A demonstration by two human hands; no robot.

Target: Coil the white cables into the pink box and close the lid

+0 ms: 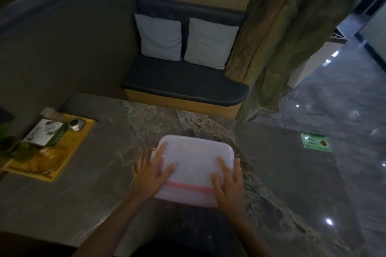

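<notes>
Quantities: two hands (153,170), one pink box (193,170), two cushions (159,36), one yellow tray (62,159).

Single head view, looking forward and down, close over table (87,183); bench (183,83) beyond.

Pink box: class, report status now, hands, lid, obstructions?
Left hand and right hand flat on lid. Pink box lidded, cables unseen. Marble table nearby bare.

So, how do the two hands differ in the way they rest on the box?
The left hand lies at the left edge of the pink box, its fingers angled across the lid; the right hand covers the near right corner, fingers pointing straight ahead. Both are flat, palms down, pressing the lid.
</notes>
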